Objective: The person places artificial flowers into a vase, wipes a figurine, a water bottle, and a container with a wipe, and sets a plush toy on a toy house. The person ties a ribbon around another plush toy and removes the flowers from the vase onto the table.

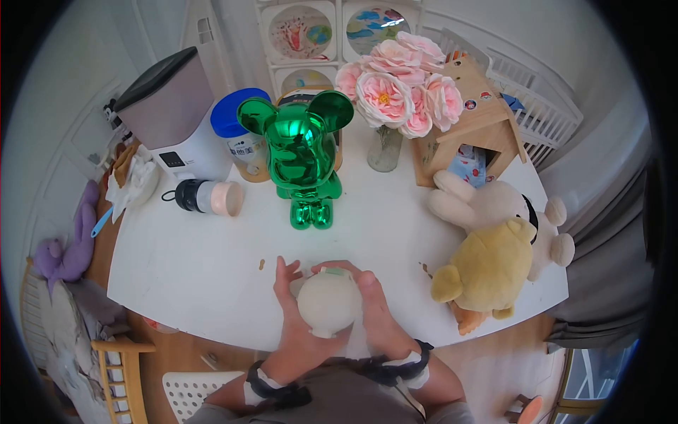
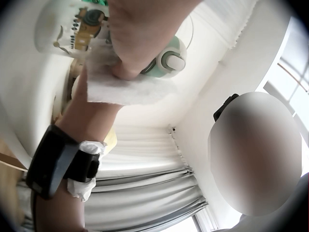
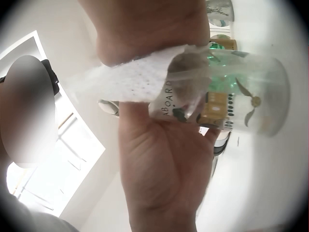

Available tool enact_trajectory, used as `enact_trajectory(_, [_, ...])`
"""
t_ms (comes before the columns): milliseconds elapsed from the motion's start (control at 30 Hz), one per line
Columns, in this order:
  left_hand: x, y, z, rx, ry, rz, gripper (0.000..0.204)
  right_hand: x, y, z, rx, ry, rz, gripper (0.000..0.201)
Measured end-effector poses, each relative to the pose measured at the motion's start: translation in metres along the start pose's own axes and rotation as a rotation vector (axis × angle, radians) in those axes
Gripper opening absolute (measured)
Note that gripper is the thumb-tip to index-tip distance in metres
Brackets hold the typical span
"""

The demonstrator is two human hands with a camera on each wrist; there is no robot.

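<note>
Between both hands, over the table's near edge, is a clear drinking bottle (image 3: 270, 96) printed with small brown pictures and lettering. Its pale round top (image 1: 328, 300) faces up at the head camera; the left wrist view shows a green lid (image 2: 155, 69) with a white button. The left hand (image 1: 300, 336) grips the bottle from the left side, its palm along the body. From the right, the right hand (image 1: 381, 321) holds a white tissue (image 3: 140, 79) against the bottle. The tissue hides part of the print, and the bottle hides several fingertips.
A shiny green bear figure (image 1: 304, 155) stands beyond the hands. At left are a tumbler (image 1: 205, 196), a blue-lidded tub (image 1: 236, 127) and a tall dispenser (image 1: 166, 106). A flower vase (image 1: 385, 148), wooden house (image 1: 459, 120) and plush toys (image 1: 494, 261) are at right.
</note>
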State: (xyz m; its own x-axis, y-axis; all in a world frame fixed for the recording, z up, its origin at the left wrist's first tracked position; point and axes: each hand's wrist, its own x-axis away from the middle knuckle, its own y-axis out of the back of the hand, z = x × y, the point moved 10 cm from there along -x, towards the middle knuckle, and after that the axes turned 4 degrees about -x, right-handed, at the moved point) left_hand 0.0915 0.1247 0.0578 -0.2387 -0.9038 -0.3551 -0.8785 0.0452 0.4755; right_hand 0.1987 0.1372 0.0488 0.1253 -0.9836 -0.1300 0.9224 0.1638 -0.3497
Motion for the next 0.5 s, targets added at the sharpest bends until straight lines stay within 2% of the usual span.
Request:
enact_trajectory(33, [-0.001,0.002,-0.003,-0.004,-0.008,0.009,0.122,0.003,0.003,-0.01,0.015,-0.03,0.008,0.07])
enact_trajectory(100, [-0.003,0.007,-0.011,-0.249,-0.056,0.029,0.135,0.011,0.007,-0.023,-0.019,-0.085,-0.028,0.07])
enact_trajectory(133, [-0.003,0.011,-0.013,-0.253,-0.065,0.044,0.135,0.015,0.009,-0.031,-0.047,-0.148,-0.057,0.07])
enact_trajectory(233, [-0.004,0.026,-0.022,-0.112,-0.138,0.094,0.126,0.024,0.009,-0.023,-0.007,-0.065,-0.086,0.068])
enact_trajectory(300, [-0.002,0.034,-0.034,0.22,-0.246,0.152,0.105,0.026,0.005,-0.003,0.042,-0.009,-0.088,0.067])
enact_trajectory(333, [-0.005,0.034,-0.039,0.213,-0.248,0.159,0.105,0.026,0.002,0.006,0.1,0.042,-0.072,0.066])
enact_trajectory(400, [-0.015,0.027,-0.048,0.264,-0.201,0.171,0.079,0.03,-0.006,0.006,0.097,0.094,-0.078,0.065])
enact_trajectory(433, [-0.014,0.02,-0.051,0.259,-0.204,0.173,0.079,0.031,-0.01,0.009,0.102,0.14,-0.086,0.065])
enact_trajectory(467, [-0.014,0.023,-0.047,0.267,-0.166,0.044,0.07,0.029,-0.012,0.009,0.098,0.145,-0.089,0.065])
enact_trajectory(500, [-0.013,0.03,-0.041,0.277,-0.127,-0.081,0.062,0.031,-0.018,0.021,0.245,0.282,-0.072,0.064])
